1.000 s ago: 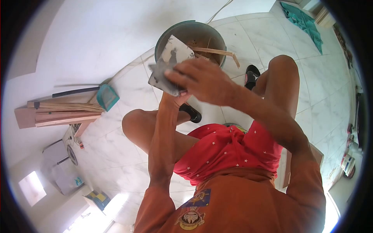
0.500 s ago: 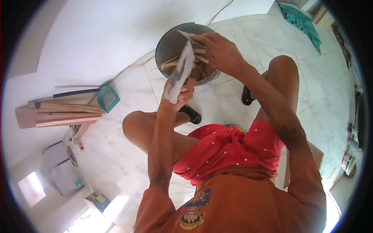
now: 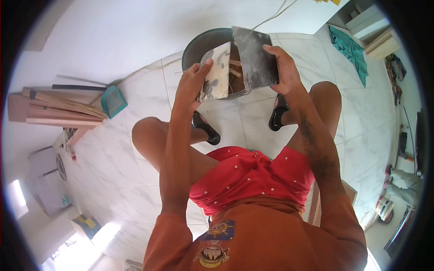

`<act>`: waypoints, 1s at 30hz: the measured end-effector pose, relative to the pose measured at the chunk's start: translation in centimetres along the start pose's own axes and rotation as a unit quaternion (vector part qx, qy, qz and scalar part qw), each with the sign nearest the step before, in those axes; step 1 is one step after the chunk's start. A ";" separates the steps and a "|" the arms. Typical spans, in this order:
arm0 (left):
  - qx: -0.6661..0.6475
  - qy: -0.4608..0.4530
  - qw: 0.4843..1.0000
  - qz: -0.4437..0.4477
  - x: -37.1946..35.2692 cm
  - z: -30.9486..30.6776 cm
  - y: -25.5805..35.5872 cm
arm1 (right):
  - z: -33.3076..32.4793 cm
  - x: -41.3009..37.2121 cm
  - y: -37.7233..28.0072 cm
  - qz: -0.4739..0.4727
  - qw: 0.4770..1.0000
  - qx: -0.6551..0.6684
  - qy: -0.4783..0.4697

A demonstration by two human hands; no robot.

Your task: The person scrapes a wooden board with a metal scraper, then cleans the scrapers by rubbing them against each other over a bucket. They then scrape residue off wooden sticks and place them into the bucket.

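My left hand [image 3: 189, 86] is closed on a flat rectangular plate [image 3: 218, 74], its face patched with cream-white and grey residue, thumb on top. On the right, my right hand [image 3: 285, 72] grips a dark grey plate [image 3: 257, 58] by its outer edge, with pale smears across its face. The two plates are held side by side, tilted, over a dark round bucket [image 3: 199, 50]. Between them, wood strips [image 3: 235, 70] show inside the bucket; the rest of its contents is partly hidden.
Wooden boards [image 3: 63, 110] and a teal dustpan [image 3: 113, 102] lie against the wall at left. A teal cloth [image 3: 350, 52] is on the tiled floor [image 3: 312, 54] at upper right. A white tub [image 3: 384, 207] stands at far right. My feet are on either side before the bucket.
The plates have turned from nearly edge-on to showing their broad faces. My right hand has moved right, drawing its plate apart from the left one.
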State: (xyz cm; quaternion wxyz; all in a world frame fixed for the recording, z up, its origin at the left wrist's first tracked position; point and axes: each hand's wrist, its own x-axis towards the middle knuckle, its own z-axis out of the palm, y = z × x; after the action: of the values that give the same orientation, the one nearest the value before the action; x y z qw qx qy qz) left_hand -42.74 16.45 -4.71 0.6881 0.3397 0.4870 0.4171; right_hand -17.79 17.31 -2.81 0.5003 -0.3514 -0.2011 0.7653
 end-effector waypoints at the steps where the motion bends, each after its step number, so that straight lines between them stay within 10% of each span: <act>1: -0.033 -0.013 0.999 -0.005 0.4 0.0 -0.5 | 0.1 0.4 0.6 0.023 1.000 0.002 -0.014; 19: -0.083 0.007 0.996 -0.020 2.2 -3.1 -0.7 | 0.0 -1.1 0.7 0.157 0.937 -0.310 0.021; 25: -0.004 0.078 0.995 0.055 2.4 -4.2 1.0 | -1.1 -2.1 0.6 -0.014 0.839 -0.542 0.049; 30: 0.110 0.145 0.974 0.131 1.8 -3.3 1.3 | 2.0 -4.9 1.7 -0.309 0.637 -0.704 -0.051</act>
State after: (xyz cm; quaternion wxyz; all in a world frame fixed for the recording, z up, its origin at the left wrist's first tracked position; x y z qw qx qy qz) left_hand -45.85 18.84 -5.27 0.5078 0.4105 0.5754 0.4924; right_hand -19.09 12.26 -1.00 0.2974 -0.4749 -0.8015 0.2089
